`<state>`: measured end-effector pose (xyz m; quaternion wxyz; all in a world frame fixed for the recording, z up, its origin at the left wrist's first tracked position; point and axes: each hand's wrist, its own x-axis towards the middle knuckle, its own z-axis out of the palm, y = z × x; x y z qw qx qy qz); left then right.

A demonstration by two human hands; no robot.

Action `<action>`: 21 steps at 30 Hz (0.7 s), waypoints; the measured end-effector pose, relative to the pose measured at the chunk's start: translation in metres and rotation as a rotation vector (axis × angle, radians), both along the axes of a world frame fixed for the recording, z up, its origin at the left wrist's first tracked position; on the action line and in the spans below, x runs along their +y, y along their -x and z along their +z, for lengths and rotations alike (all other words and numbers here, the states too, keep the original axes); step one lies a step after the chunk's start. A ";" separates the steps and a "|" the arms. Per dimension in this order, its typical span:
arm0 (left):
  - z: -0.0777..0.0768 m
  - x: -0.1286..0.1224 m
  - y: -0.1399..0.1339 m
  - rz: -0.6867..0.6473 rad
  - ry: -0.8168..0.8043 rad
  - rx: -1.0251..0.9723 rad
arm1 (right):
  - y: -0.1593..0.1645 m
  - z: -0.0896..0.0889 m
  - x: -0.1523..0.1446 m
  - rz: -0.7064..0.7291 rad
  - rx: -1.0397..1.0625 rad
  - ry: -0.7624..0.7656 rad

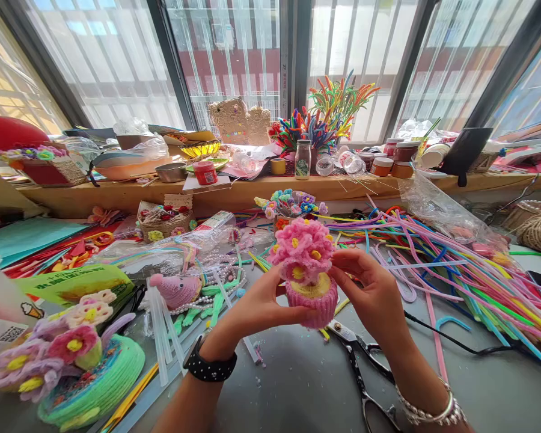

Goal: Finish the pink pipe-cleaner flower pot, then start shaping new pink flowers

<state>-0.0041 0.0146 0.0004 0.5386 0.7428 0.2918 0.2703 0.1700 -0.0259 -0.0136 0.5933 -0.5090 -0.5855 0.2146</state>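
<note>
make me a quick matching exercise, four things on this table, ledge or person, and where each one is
1. pink potted flowers
2. scissors
3. lidded glass jar
4. dotted watch strap

A. on the grey tabletop
B. around the left wrist
C. between left hand and right hand
D. on the window ledge

Pairs: 1-C, 2-A, 3-D, 4-B
</note>
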 end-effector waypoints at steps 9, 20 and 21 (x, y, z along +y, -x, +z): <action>-0.001 0.001 0.001 -0.023 0.000 -0.028 | 0.000 0.003 -0.002 0.016 -0.051 -0.026; 0.002 0.000 0.002 -0.033 0.029 -0.064 | 0.001 0.005 -0.004 0.078 0.000 -0.031; 0.003 -0.001 0.002 -0.036 0.034 -0.064 | 0.001 0.005 -0.004 0.072 -0.013 -0.032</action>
